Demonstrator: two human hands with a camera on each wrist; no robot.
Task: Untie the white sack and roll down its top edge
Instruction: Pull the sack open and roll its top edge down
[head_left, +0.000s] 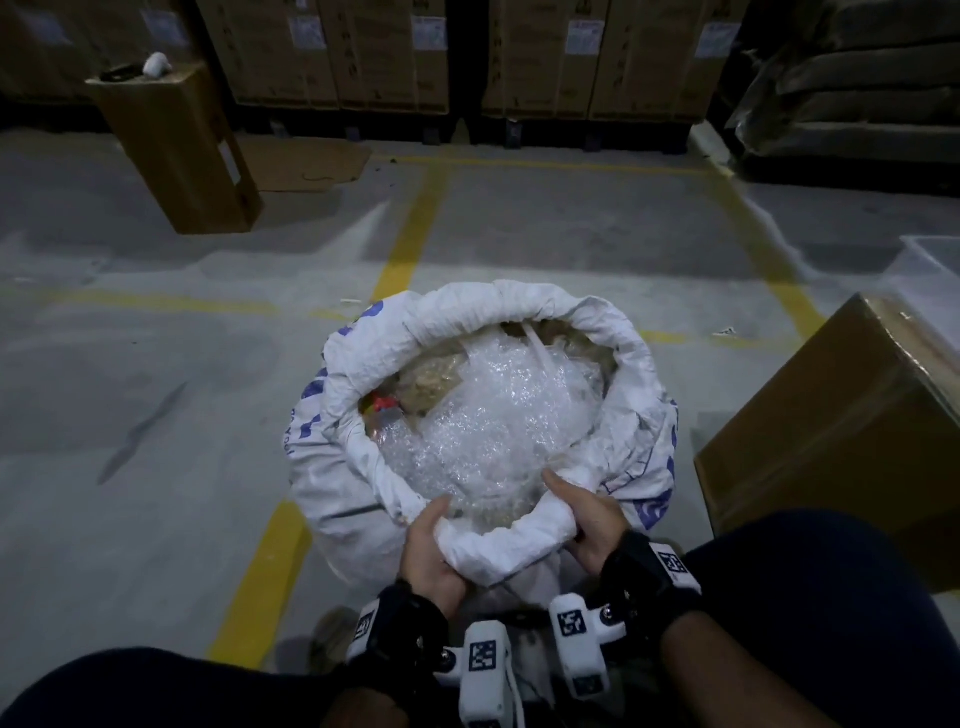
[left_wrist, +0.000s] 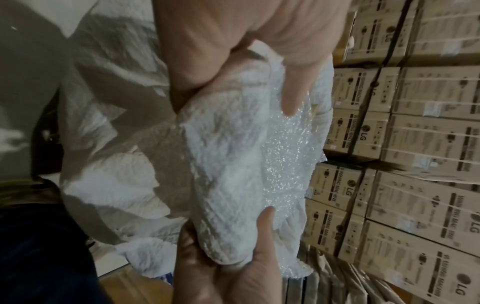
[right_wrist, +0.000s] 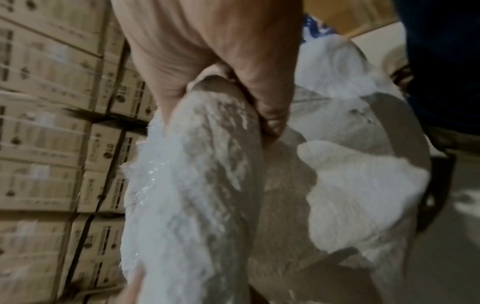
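Observation:
The white woven sack (head_left: 358, 364) with blue print stands open on the floor between my knees. Its top edge is rolled outward into a thick rim (head_left: 509, 540) all the way round. Bubble wrap (head_left: 493, 415) and tan packing fill the mouth. My left hand (head_left: 434, 530) grips the near part of the rim, thumb inside over the roll. My right hand (head_left: 582, 514) grips the same roll a little to the right. In the left wrist view, the left hand (left_wrist: 233, 51) and right hand (left_wrist: 233, 267) both clasp the rolled rim (left_wrist: 228, 164). In the right wrist view, the right hand (right_wrist: 221, 72) wraps the rim (right_wrist: 202, 164).
A large cardboard box (head_left: 841, 415) stands close on the right of the sack. A tall carton (head_left: 176, 150) leans at the back left, with flat cardboard (head_left: 306, 163) beside it. Stacked cartons (head_left: 363, 52) line the back. Yellow lines (head_left: 410, 234) mark the concrete floor.

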